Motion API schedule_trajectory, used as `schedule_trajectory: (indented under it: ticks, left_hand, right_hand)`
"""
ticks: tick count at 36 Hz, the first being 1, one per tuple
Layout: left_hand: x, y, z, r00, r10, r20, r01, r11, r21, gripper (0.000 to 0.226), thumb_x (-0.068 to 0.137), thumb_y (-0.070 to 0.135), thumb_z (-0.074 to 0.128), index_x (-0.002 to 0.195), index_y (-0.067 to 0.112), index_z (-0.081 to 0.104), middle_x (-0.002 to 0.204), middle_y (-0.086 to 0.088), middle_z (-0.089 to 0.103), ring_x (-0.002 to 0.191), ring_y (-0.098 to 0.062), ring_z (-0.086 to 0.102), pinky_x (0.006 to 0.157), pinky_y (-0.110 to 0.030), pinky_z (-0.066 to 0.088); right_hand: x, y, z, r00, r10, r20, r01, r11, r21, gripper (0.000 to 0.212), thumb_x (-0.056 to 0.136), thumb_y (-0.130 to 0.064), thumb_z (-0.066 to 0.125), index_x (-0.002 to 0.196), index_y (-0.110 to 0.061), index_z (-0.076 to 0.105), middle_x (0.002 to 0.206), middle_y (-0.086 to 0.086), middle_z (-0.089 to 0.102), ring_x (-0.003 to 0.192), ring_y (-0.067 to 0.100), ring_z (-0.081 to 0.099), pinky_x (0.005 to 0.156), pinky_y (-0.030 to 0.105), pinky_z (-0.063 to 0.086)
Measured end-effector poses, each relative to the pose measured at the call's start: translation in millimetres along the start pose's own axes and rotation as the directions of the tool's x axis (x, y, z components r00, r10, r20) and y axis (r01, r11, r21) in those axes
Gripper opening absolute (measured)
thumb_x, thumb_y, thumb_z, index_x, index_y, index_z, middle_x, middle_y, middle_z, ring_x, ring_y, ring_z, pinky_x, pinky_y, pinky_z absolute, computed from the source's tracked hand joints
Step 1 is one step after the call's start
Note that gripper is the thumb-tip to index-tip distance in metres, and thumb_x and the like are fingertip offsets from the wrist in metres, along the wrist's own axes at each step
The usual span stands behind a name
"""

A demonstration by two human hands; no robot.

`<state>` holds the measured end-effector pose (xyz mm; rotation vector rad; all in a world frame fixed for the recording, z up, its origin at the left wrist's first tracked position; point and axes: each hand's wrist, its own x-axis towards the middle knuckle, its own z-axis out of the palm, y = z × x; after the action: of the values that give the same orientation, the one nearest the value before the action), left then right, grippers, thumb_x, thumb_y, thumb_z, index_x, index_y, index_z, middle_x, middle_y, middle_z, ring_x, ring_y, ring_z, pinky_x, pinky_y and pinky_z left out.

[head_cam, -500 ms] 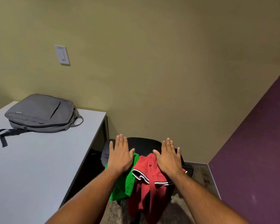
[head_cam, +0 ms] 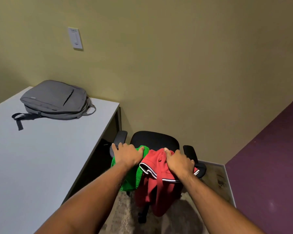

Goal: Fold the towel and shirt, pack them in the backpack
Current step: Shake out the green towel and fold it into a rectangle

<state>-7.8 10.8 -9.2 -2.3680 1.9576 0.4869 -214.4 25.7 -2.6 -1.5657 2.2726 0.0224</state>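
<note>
A person's left hand (head_cam: pixel 128 155) lies palm-down on the green towel (head_cam: pixel 128 179), fingers curled over its top edge and gripping it; the right hand (head_cam: pixel 179 162) clutches the bunched red shirt (head_cam: pixel 152 188) just beside it, fingers closed into the cloth near the striped collar; both garments hang over the back of a black chair (head_cam: pixel 155 140), the towel on the left and directly under the left hand, the shirt on the right and trailing down below the right wrist, the two touching where they meet; the grey backpack (head_cam: pixel 55 100) lies flat and zipped on the white desk (head_cam: pixel 41 157), near the wall and well apart from both hands; a light switch (head_cam: pixel 75 38) sits on the wall above it.
</note>
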Motion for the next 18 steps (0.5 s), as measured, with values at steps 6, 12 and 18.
schedule_trajectory:
  ticks: [6, 12, 18]
  left_hand:
    - [-4.6, 11.6, 0.2, 0.999, 0.036, -0.003, -0.036, 0.999, -0.015, 0.072, 0.098, 0.067, 0.024, 0.134, 0.021, 0.065, 0.142, -0.011, 0.057, 0.139, -0.030, 0.042, 0.123, -0.059, 0.000]
    - [-9.5, 21.4, -0.6, 0.986, 0.158, -0.050, -0.161, 0.986, -0.044, 0.051, 0.102, 0.049, 0.035, 0.097, 0.015, 0.072, 0.111, -0.009, 0.071, 0.114, -0.031, 0.057, 0.110, -0.047, 0.030]
    - [-15.9, 27.3, -1.9, 0.975, 0.162, -0.149, -0.188, 0.966, -0.177, 0.039, 0.103, 0.038, 0.044, 0.073, 0.016, 0.057, 0.088, -0.012, 0.070, 0.090, -0.032, 0.065, 0.076, -0.038, 0.041]
  right_hand:
    - [3.1, 0.0, 1.1, 0.997, -0.074, -0.023, 0.074, 0.997, 0.026, 0.085, 0.099, -0.075, 0.015, 0.145, -0.013, 0.050, 0.137, 0.014, 0.063, 0.124, 0.036, 0.060, 0.107, 0.051, 0.041]
    - [-2.4, -8.7, -0.3, 0.992, -0.116, -0.049, 0.121, 0.983, 0.138, 0.084, 0.096, -0.079, 0.023, 0.144, -0.015, 0.050, 0.137, 0.014, 0.061, 0.125, 0.036, 0.058, 0.105, 0.051, 0.038]
    - [-2.3, -18.6, 1.3, 0.984, -0.175, -0.039, 0.179, 0.936, 0.302, 0.081, 0.092, -0.081, 0.032, 0.140, -0.018, 0.051, 0.135, 0.011, 0.062, 0.122, 0.035, 0.059, 0.097, 0.046, 0.043]
